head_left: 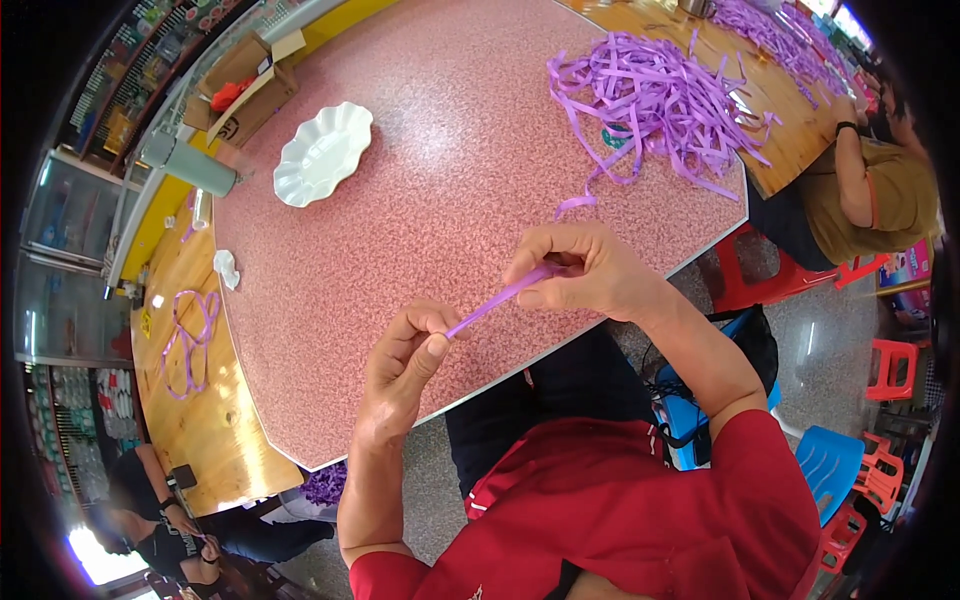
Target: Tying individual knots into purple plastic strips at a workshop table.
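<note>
A short length of purple ribbon is stretched between my two hands, just above the near part of the pink speckled table. My left hand pinches its lower end between thumb and fingertips. At the upper end, my right hand grips it between thumb and index finger, the other fingers curled. Farther off at the right lies a big tangled heap of purple ribbons, one loose end trailing toward my right hand. Something small and green shows within that heap.
A white scalloped dish sits at the far left, near a grey-green tumbler and an opened cardboard box. Crumpled white tissue lies at the left edge. Co-workers sit at right and lower left. Stools stand at right.
</note>
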Demonstrator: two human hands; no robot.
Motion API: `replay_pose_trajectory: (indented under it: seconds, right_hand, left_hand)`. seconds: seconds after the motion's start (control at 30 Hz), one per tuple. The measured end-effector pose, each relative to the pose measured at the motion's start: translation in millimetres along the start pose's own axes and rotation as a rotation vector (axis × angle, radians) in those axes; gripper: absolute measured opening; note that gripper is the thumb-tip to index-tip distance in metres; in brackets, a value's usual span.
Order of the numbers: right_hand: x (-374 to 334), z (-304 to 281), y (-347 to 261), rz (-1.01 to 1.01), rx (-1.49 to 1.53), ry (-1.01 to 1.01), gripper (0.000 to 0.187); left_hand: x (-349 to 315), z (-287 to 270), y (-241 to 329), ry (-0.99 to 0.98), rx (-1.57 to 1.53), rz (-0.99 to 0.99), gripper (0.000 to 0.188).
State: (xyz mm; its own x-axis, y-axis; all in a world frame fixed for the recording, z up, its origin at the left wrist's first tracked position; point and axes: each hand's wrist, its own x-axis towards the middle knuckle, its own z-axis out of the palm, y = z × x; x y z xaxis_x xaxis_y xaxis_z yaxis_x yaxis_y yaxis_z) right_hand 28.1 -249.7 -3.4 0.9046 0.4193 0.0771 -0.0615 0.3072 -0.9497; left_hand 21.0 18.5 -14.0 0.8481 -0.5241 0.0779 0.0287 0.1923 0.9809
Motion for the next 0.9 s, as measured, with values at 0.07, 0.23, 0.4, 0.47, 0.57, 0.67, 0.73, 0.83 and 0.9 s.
replay_pose_trajectory:
  seconds: [0.07, 0.23, 0.4, 0.47, 0.57, 0.67, 0.73, 0.83, 0.9]
  right_hand:
    - [0.0, 5.3, -3.9, 0.014, -0.283, 0.094, 0.02]
    - [0.6, 1.3, 1.0, 0.017, -0.461, 0.074, 0.018]
    - [2.7, 10.9, 10.7, 0.12, 0.011, 0.149, 0.012]
    - [6.1, 18.6, 12.1, 0.227, 0.115, 0.208, 0.011]
    - [8.1, 28.8, 29.3, 0.13, -0.121, 0.291, 0.011]
    - [0.6, 42.3, 28.0, -0.253, -0.547, 0.368, 0.011]
    - [3.6, 41.8, 33.4, -0.399, -0.643, 0.363, 0.011]
    - [-0.6, 40.9, 27.3, -0.421, -0.606, 0.34, 0.011]
    - [-2.2, 40.6, 23.1, -0.297, -0.472, 0.321, 0.012]
  left_hand:
    - [-0.5, 2.3, 5.2, -0.009, -0.01, -0.053, 0.01]
    - [-0.8, 9.6, 6.7, 0.018, -0.1, -0.086, 0.018]
    - [2.0, 21.2, 4.1, 0.023, -0.234, -0.065, 0.016]
    - [3.5, 25.4, -1.9, 0.097, -0.221, 0.102, 0.012]
    - [10.2, 34.9, -13.2, 0.255, -0.182, 0.175, 0.011]
    - [17.8, 39.2, -14.3, 0.318, 0.18, 0.25, 0.009]
    - [21.8, 36.1, -6.5, 0.269, 0.537, 0.365, 0.01]
    - [26.5, 31.5, 4.0, 0.144, 1.012, 0.521, 0.015]
    - [25.5, 29.7, 10.3, 0.077, 1.131, 0.563, 0.019]
